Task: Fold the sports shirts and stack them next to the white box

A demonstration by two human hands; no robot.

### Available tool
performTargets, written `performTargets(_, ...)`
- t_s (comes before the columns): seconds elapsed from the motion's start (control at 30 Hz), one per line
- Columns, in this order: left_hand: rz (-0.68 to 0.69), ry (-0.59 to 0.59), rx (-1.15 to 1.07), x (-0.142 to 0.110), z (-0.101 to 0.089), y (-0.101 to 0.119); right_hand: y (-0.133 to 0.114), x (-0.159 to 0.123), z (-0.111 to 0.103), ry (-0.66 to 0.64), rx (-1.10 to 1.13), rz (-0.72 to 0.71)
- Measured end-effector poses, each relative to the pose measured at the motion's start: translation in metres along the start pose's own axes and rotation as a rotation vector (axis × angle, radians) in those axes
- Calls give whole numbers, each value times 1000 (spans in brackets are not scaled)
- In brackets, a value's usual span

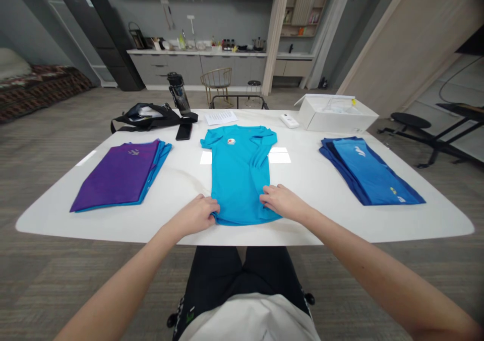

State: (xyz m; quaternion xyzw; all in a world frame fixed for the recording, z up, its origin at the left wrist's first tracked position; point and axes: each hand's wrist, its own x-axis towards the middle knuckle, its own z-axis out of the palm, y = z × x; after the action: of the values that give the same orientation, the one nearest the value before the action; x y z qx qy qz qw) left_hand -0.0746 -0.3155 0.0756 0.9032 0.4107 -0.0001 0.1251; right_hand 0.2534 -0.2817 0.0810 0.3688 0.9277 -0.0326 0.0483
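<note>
A turquoise shirt point(239, 172) lies flat in the middle of the white bench point(302, 215), its sides folded in. The left hand point(196, 214) grips its bottom left corner, and the right hand point(282, 201) grips its bottom right corner. A purple stack point(121, 174) lies to the left, a blue stack point(368, 169) to the right.

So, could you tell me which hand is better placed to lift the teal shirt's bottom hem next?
Neither clearly: the left hand pinches the teal shirt's lower left corner, and the right hand rests on its lower right edge. Left has the firmer hold, I'd judge.
</note>
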Motion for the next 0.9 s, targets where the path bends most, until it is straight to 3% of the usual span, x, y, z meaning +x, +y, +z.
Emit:
performTargets(0.13,-86,90,71,-26,-25,-13,21,-35,-21,125,193,115)
performTargets(0.23,-152,89,131,-48,-39,-21,40,-71,-28,162,300,218)
performTargets(0.37,-193,-27,76,-66,-33,-21,62,-116,-12,-117,368,369)
performTargets(0.47,-232,-102,-41,-67,-24,-15,67,-134,4,-304,386,473)
performTargets(0.57,-240,-117,-179,-59,-20,-8,59,-130,7,-223,335,546)
performTargets(0.7,-191,-22,-179,-37,-11,-5,40,-101,3,-73,328,514)
performTargets(0.9,-232,78,-28,-14,32,3,44,-68,28,-52,234,567)
